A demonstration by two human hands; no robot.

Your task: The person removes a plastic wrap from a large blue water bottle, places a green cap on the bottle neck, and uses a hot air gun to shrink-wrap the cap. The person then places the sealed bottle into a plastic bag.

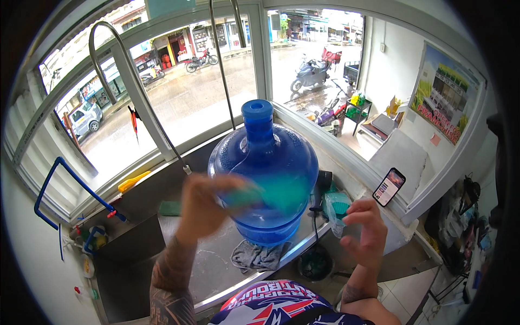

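Observation:
A large blue water jug with a blue cap stands upright on the metal counter before me. My left hand, blurred by motion, is in front of the jug's left side. Its fingers are curled around a blurred green thing that spreads across the jug's front; its kind cannot be made out. To the right of the jug, my right hand is raised with fingers bent and apart, holding nothing. It is close to a clear plastic bag with green contents. A crumpled grey cloth lies at the jug's base.
A black hair dryer or heat gun sits right of the jug, its cord hanging. A lit phone leans by the window frame. Left are a sink basin, a green sponge and a curved metal spout. A dark bin stands below the counter.

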